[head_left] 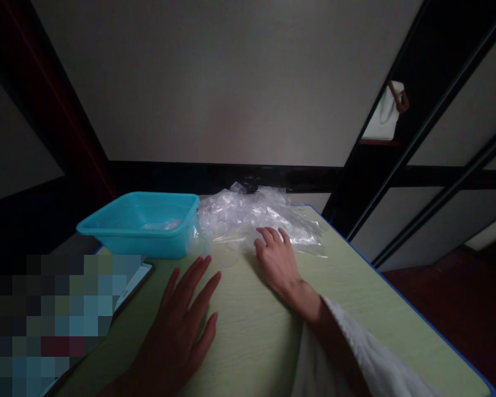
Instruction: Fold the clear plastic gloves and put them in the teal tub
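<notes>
My left hand [182, 325] lies flat on the pale green table [355, 320], fingers stretched and apart, holding nothing. My right hand [275, 259], in a white sleeve, reaches forward; its fingertips rest on the near edge of a heap of clear plastic bags [248, 218] at the table's far end. The fingers are curled slightly down onto the plastic, and no grip on it shows. A turquoise plastic tub [143, 226] stands left of the bags, touching them, with something clear inside.
The table has a blue edge [417, 314] running down its right side, with dark floor beyond. A flat device with a light border [134, 281] lies at the left near the tub. A pale wall and dark frames stand behind.
</notes>
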Available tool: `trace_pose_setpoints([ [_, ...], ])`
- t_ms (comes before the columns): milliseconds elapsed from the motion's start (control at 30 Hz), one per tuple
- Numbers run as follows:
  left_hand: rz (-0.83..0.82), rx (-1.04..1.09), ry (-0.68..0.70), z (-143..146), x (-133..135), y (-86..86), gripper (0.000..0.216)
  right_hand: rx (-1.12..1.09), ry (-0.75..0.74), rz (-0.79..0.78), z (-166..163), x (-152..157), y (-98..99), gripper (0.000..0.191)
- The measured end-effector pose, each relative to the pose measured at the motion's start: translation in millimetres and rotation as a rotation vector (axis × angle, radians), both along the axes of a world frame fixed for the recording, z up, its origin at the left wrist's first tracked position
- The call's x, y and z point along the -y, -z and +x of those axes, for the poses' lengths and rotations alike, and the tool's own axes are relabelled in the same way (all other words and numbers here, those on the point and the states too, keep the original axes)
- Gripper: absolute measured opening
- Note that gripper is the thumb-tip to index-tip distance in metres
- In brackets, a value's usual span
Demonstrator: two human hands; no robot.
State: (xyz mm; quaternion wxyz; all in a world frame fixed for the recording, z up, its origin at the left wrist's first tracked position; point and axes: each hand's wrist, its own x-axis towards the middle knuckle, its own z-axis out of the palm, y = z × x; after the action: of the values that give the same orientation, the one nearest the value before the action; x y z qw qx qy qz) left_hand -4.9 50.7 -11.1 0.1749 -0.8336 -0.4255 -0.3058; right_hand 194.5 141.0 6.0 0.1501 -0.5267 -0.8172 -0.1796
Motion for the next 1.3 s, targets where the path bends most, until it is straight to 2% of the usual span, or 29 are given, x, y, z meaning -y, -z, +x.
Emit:
trace_pose_setpoints([
  [200,-0.037,0.008,0.015,-3.4,-0.5,2.1,0.054,0.025,-0.061,-0.003,0.3,-2.2,-0.3,0.022],
  [400,-0.079,0.051,0.042,-1.6,2.2,7.6,0.045,-0.019,-0.079,0.016,31.0,21.6,5.2,0.018],
  [433,-0.087,0.054,0.048,-1.4,2.4,9.0,0.043,-0.039,-0.065,0.029,36.3,23.4,6.1,0.020],
  [567,-0.111,0.079,0.042,-2.6,1.5,13.5,0.040,-0.224,0.024,0.068,48.6,18.8,9.4,0.054],
  [600,-0.116,0.089,0.035,-3.0,1.1,14.0,0.039,-0.296,0.029,0.046,49.6,16.3,9.7,0.055],
  [700,-0.147,0.132,0.027,-2.9,1.5,14.0,0.038,-0.502,-0.018,-0.070,50.2,11.8,7.9,0.034],
  [800,-0.233,0.201,0.055,-1.0,5.5,14.9,0.040,-0.631,-0.073,-0.116,47.3,15.0,2.9,0.012],
  [867,-0.331,0.270,0.083,0.8,9.5,18.1,0.043,-0.713,-0.098,-0.128,42.2,20.4,-0.3,0.005],
  [933,-0.467,0.393,0.126,2.8,12.6,23.8,0.048,-0.804,-0.110,-0.162,34.6,26.8,-2.4,0.008],
  [1000,-0.645,0.577,0.195,4.9,13.1,30.5,0.050,-0.930,-0.142,-0.256,26.0,33.1,-3.5,0.015],
  [1133,-0.946,0.931,0.309,8.7,5.2,38.2,0.058,-1.363,-0.277,-0.703,12.0,43.2,-3.6,0.034],
  [1300,-1.162,1.287,0.305,13.5,-4.5,30.2,0.084,-1.548,-0.338,-1.016,1.7,54.3,-1.0,0.042],
])
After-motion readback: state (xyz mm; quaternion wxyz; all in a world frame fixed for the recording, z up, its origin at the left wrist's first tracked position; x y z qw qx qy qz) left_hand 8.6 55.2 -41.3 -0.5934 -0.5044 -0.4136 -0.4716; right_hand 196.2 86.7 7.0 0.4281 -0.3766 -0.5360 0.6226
